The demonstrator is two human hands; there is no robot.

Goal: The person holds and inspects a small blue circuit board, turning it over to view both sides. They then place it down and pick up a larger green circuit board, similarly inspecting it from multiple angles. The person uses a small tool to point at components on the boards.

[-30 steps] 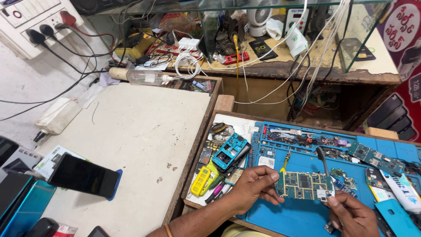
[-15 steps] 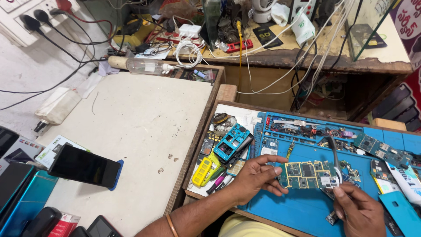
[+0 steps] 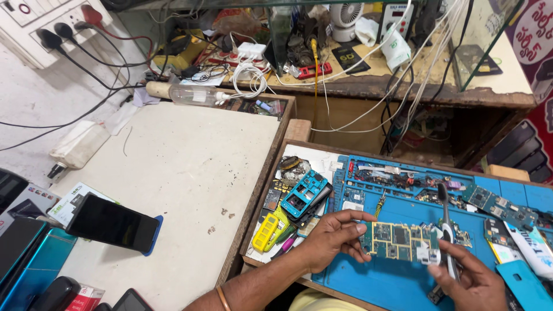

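Observation:
My left hand (image 3: 333,237) grips the left edge of a green phone circuit board (image 3: 398,242) and holds it just above a blue work mat (image 3: 380,282). In my right hand (image 3: 469,282) is a toothbrush (image 3: 445,227) with a dark head and white handle, its middle resting against the board's right end. A metal bangle sits on my left wrist.
A wooden tray (image 3: 262,178) holds the mat, a blue phone frame (image 3: 303,193), a yellow part (image 3: 266,231) and several loose boards (image 3: 498,207). Phones (image 3: 112,223) lie on the white table at left. A clear bottle (image 3: 196,95), cables and a wall socket strip (image 3: 43,23) sit behind.
The view has shifted slightly and the hands sit a little lower right in frame. The toothbrush stays against the board's right end.

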